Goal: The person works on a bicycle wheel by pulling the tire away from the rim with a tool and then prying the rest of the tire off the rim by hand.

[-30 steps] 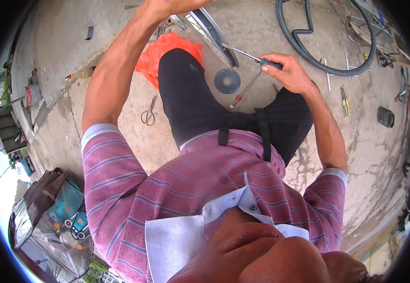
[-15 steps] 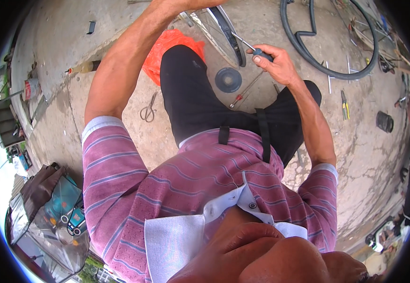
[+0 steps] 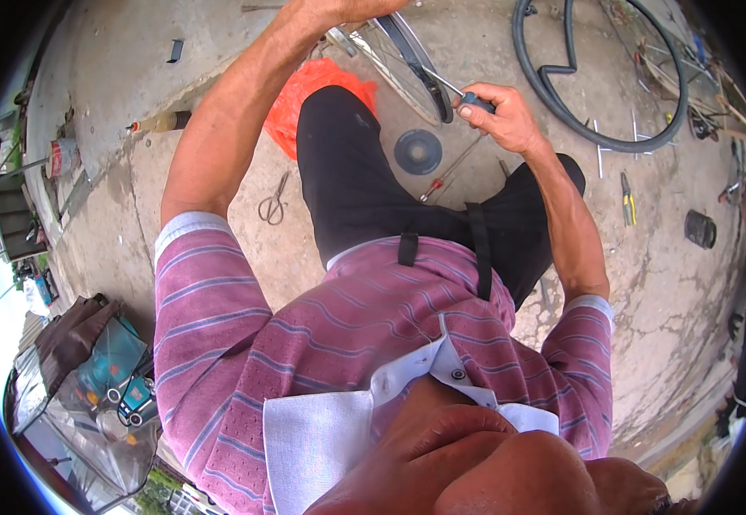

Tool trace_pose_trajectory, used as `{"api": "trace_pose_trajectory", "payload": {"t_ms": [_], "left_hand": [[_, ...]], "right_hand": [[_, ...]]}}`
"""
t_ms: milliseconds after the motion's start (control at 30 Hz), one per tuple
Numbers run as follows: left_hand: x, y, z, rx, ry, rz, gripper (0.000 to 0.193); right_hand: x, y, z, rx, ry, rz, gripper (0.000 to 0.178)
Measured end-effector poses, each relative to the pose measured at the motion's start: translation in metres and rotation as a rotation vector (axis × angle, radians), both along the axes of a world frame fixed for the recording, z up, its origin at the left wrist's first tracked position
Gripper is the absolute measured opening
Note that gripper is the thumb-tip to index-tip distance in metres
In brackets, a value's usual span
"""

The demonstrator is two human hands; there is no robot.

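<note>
A bicycle wheel [image 3: 388, 66] with a black tyre [image 3: 413, 53] stands in front of my knees, partly cut off by the upper edge. My right hand [image 3: 509, 120] is closed around the dark handle of a screwdriver [image 3: 478, 103]. Its metal shaft reaches leftward to the tyre at the wheel's rim; the exact contact of the tip is too small to tell. At the top, my left hand [image 3: 364, 9] is at the far part of the wheel, its fingers mostly out of the picture.
Between my legs lie a dark disc [image 3: 418, 152] and a red-handled screwdriver [image 3: 431, 190]. An orange plastic bag [image 3: 326, 77] is by my left knee, with scissors [image 3: 273, 202] nearer. To the right are an inner tube [image 3: 527, 69], yellow-handled pliers [image 3: 628, 199] and a black cylinder [image 3: 699, 229].
The whole view has shifted slightly, so the floor things appear a little lower. My right hand keeps its hold on the screwdriver, and both arms have barely moved.
</note>
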State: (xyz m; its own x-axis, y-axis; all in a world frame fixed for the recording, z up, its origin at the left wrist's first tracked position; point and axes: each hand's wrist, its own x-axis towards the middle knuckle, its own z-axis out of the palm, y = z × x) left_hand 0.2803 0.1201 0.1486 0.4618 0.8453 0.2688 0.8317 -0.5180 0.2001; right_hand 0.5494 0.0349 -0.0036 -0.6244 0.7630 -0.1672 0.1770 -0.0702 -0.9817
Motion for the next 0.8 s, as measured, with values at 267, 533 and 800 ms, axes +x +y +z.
{"api": "trace_pose_trajectory", "payload": {"t_ms": [267, 533, 800], "left_hand": [[0.006, -0.005, -0.006, 0.134, -0.096, 0.061, 0.055], [0.036, 0.002, -0.008, 0.219, -0.077, 0.178, 0.059], [0.054, 0.010, -0.004, 0.138, 0.026, 0.303, 0.054]], "right_hand": [[-0.005, 0.000, 0.064, 0.488, -0.373, 0.100, 0.029], [-0.029, 0.006, 0.095, 0.920, -0.607, -0.067, 0.029], [-0.034, 0.039, 0.097, 0.817, -0.754, -0.184, 0.030]]}}
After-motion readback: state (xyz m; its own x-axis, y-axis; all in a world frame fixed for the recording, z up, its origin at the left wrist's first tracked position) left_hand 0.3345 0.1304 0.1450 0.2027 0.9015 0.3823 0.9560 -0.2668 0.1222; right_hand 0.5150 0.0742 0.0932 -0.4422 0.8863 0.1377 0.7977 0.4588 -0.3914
